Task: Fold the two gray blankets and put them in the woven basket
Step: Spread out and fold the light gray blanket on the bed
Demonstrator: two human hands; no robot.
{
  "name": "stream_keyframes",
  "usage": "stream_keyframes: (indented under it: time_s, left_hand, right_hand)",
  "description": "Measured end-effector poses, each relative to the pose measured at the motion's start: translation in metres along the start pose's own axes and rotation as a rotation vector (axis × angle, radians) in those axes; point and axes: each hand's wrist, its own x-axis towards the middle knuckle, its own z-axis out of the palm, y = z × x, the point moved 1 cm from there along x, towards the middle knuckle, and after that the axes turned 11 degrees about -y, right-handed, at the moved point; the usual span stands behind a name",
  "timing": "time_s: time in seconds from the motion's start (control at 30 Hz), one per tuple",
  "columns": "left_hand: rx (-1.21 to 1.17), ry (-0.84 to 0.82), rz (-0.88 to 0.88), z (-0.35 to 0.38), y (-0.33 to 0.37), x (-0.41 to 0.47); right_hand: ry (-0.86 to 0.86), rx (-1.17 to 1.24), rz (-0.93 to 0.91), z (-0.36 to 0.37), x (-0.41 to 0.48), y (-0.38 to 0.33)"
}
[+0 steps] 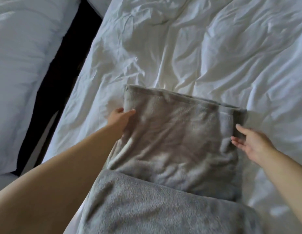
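Observation:
A folded gray blanket (pixel 179 137) lies flat on the white bed as a rough rectangle. My left hand (pixel 119 118) grips its left edge, thumb on top and fingers underneath. At the blanket's right edge my right hand (pixel 251 144) is open, fingers straight and touching the edge. A second gray blanket (pixel 155 206), fluffier, lies close to me at the bottom of the view and overlaps the folded one's near edge. No woven basket is in view.
The crumpled white duvet (pixel 206 48) covers the bed around the blankets. On the left runs a dark gap (pixel 62 73), with another white bed or pillow (pixel 20 65) beyond it.

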Motion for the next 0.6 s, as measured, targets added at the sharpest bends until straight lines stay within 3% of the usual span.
stream_keyframes:
  time_s: [0.2, 0.33, 0.47, 0.6]
  left_hand:
    - [-0.155, -0.041, -0.047, -0.005, 0.022, -0.003]
    - [-0.221, -0.123, -0.033, -0.022, 0.034, -0.034]
    - [-0.260, -0.181, 0.109, -0.048, 0.035, -0.089]
    - [-0.285, -0.246, 0.155, -0.084, -0.008, -0.159]
  right_hand:
    - [-0.060, -0.032, 0.108, 0.007, 0.002, -0.010]
    - [0.004, 0.067, -0.009, 0.001, -0.036, -0.025]
    - [-0.018, 0.250, -0.128, -0.009, -0.114, -0.031]
    - [-0.012, 0.429, -0.272, -0.026, -0.219, 0.008]
